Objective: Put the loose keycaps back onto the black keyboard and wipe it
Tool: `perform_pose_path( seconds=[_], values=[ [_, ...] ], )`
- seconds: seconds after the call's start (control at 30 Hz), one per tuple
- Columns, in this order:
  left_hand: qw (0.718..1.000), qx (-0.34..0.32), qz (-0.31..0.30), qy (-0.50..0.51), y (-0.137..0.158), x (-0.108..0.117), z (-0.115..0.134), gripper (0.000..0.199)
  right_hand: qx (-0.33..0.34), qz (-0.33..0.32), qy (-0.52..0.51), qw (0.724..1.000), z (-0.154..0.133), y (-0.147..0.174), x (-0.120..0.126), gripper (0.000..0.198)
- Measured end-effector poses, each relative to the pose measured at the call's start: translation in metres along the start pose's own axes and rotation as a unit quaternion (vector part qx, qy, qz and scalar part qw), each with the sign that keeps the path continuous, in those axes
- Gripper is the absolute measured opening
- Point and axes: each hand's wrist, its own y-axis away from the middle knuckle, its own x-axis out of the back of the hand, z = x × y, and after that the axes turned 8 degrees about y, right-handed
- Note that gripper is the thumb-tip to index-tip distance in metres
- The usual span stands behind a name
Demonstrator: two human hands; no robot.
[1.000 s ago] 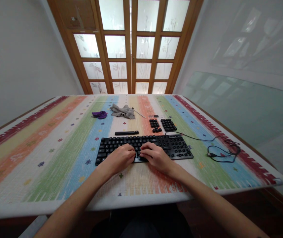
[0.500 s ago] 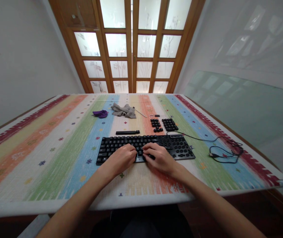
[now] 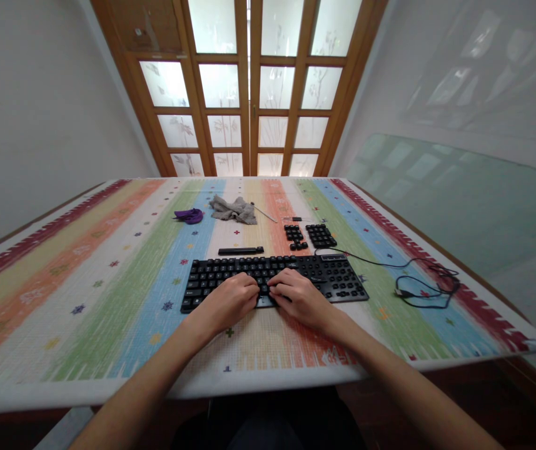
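Note:
A black keyboard (image 3: 223, 275) lies flat on the table. Its number pad at the right end and the block beside it show bare sockets without keycaps. My left hand (image 3: 234, 298) rests at the lower middle of the keyboard, fingers curled in and closed. Close by on the right, my right hand (image 3: 298, 295) bends over the lower rows with its fingers drawn together. What either set of fingertips holds, if anything, is hidden. Behind the keyboard lie the long space bar keycap (image 3: 237, 250), a small group of keycaps (image 3: 293, 234) and a larger block of keycaps (image 3: 321, 235).
A grey cloth (image 3: 233, 210) and a purple looped strap (image 3: 189, 216) lie farther back. Beside the cloth is a thin stick (image 3: 266, 214), with a small wire tool (image 3: 296, 219) to its right. The keyboard's cable (image 3: 429, 304) coils on the right of the striped tablecloth (image 3: 122, 300).
My right hand's fingers have drawn slightly closer together over the keys. My left hand stays almost the same, and the keyboard and loose keycaps keep their places.

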Motion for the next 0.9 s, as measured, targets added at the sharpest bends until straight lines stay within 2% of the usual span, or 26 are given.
perform_pose_path(
  seconds=[0.33,0.6,0.77,0.9],
  values=[
    [1.000,0.016,-0.010,-0.013,0.001,-0.002,0.000,0.021,-0.016,-0.011,0.001,1.000,0.002,0.000,-0.003,0.016],
    [0.999,0.032,0.009,-0.024,-0.002,-0.004,0.001,0.017,-0.043,-0.037,0.081,0.995,-0.011,-0.003,0.004,0.017],
    [1.000,0.025,0.010,-0.004,0.000,-0.003,-0.002,0.015,-0.028,-0.066,0.119,0.990,-0.011,0.000,0.000,0.020],
    [0.999,0.026,0.020,0.005,0.002,-0.001,-0.002,0.014,-0.030,-0.071,0.104,0.992,-0.009,-0.008,0.005,0.017]
  ],
)
